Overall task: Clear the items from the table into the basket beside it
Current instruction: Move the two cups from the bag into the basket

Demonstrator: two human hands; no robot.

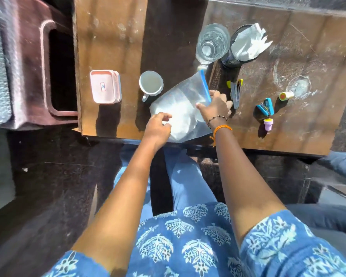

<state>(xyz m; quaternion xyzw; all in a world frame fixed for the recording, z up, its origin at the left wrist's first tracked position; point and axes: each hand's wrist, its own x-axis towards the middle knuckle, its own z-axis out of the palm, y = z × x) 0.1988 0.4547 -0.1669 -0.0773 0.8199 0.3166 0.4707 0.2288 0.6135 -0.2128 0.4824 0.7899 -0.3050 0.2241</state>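
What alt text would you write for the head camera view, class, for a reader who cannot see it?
Both hands, left and right, grip a clear plastic zip bag with a blue seal on a worn brown table. Nearby stand a white mug, a pink lidded box and a clear drinking glass.

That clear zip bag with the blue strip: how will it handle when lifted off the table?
Likely floppy: the zip bag is thin clear film lying flat, so it should sag between the left hand and right hand. Probably very light, since it looks empty. The glossy film may slip; its blue zip strip looks the stiffer hold.
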